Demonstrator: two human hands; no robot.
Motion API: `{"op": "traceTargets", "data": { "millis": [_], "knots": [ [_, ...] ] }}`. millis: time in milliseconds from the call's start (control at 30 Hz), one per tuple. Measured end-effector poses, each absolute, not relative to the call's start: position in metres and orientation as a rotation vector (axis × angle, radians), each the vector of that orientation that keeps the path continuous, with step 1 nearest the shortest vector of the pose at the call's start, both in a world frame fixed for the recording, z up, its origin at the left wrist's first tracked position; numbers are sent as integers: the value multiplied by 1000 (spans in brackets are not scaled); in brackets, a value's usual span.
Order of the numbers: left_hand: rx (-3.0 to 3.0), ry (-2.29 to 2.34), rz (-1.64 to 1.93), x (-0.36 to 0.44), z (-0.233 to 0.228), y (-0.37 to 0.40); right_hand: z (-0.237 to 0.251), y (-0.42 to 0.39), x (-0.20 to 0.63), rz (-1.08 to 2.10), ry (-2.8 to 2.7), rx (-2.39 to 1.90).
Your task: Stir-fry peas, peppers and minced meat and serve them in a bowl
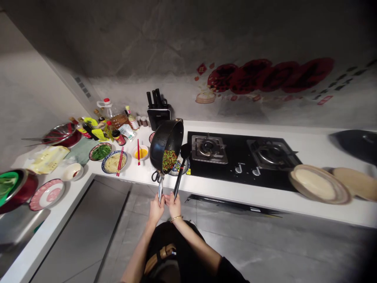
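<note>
My left hand (156, 208) grips the metal handle of a black wok (165, 141), which is tipped steeply toward me above the counter. Chopped green and red vegetables (169, 159) lie at the wok's lower rim, over a blue-patterned plate (183, 166) that is mostly hidden behind it. My right hand (174, 204) holds the handle of a black spatula (182, 162), whose head sits beside the wok's rim just above the plate. Both hands are close together in front of the counter edge.
A two-burner gas hob (235, 153) lies right of the plate. To the left are bowls of noodles (114, 162), greens (100, 151) and egg (141, 152), bottles and a knife block (158, 110). Round flat lids (319, 184) lie at the right, a sink (17, 232) at the left.
</note>
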State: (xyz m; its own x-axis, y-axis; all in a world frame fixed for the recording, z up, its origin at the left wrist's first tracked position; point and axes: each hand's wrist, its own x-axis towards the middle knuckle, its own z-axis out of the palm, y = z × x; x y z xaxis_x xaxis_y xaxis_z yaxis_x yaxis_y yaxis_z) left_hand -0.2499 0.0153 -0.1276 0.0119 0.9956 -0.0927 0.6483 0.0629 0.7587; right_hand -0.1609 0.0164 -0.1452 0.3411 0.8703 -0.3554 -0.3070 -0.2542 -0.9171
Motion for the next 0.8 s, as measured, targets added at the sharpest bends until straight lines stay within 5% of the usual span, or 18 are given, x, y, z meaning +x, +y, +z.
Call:
{"op": "traceTargets", "data": {
  "millis": [433,800],
  "knots": [
    [1638,1752,709,-248,-127,20,-95,34,6,440,-1729,-2099],
    [1647,1768,681,-254,-131,19,-76,9,74,66,-2098,-2141]
  ]
}}
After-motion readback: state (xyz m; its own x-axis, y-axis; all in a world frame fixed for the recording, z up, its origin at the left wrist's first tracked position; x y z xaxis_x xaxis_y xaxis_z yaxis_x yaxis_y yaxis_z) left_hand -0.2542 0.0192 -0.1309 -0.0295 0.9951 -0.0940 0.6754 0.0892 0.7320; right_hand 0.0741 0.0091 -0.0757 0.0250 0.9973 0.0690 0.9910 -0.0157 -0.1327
